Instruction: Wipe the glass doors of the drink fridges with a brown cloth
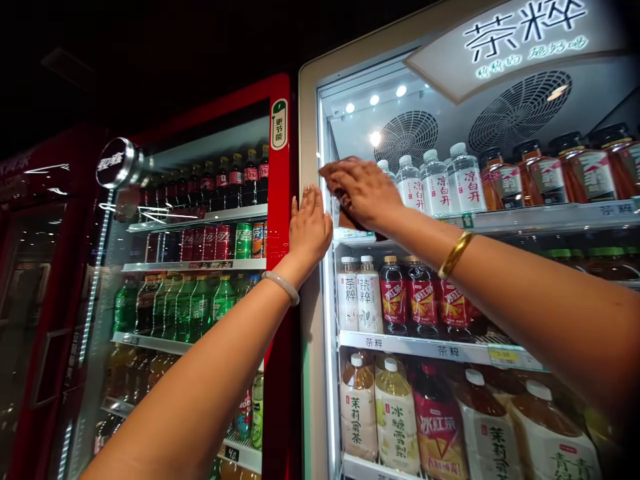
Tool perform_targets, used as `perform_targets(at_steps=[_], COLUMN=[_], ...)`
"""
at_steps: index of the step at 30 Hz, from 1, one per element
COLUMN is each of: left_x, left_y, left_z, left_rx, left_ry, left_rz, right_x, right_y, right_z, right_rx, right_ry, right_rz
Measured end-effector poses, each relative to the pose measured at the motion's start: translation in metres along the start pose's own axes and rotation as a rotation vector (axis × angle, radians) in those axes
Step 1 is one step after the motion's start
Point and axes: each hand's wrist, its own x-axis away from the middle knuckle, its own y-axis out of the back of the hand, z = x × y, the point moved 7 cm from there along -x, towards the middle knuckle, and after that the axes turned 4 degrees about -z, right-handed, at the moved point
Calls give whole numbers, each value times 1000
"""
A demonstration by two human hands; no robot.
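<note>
My left hand [311,225], a grey bangle on its wrist, lies flat with its fingers pointing up on the pale frame [311,333] of the right-hand drinks fridge. To its right, my right hand [363,190], below a gold bangle, presses a dark brown cloth [353,217] against the glass near the door's left edge. Part of the cloth sticks out above and below the fingers. Bottles with white caps [465,180] stand behind the glass, right of my right hand.
A red-framed fridge [280,267] holding cans and bottles stands at the left, with a round sign [116,163] sticking out. A lit sign [520,40] tops the right fridge. Shelves [425,348] of bottled tea show below my right arm.
</note>
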Motion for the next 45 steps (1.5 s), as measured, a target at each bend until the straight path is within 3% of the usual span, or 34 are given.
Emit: perform_targets(at_steps=[3,7,11,13,16,20,23,26,29,34,36,41,43,45], left_x=[-7,-7,-11,-16,-24,-29,-34,-40,-45,-53,-54,-49,-47,-46], left_y=[-6,-11,-11,-14,-19,-24,-25,-28,-31,-35,-37,-38,-38,-37], left_z=[-24,-51,-60,-67,-87,-114,-119,-124,-141,-178,-185,-193,-194,-195], left_rx=[66,95,71,84,132,195,227,256,304,363,369,338,308,281], left_ry=[-34,-40,-11,-25,-61,-98,-71,-56,-83,-149,-143,-169,-159,-146], left_rz=[17,17,27,29,14,-13,-32,-33,-45,-84,-92,-102,-98,-93], right_x=[18,52,40,35,54,81,71,61,76,99,96,91,95,98], right_y=[15,13,21,34,52,50,55,77,97,92,94,119,118,111], right_z=[-24,-17,-32,-54,-76,-68,-77,-113,-136,-122,-131,-181,-178,-164], right_rx=[35,48,35,52,118,143,134,180,255,264,239,243,236,216], right_ry=[-89,-14,57,-9,-141,-88,-4,-124,-271,-37,25,-173,-181,-90], right_rz=[-95,-88,-26,-54,-138,-104,-38,-46,-105,-65,-41,-172,-184,-134])
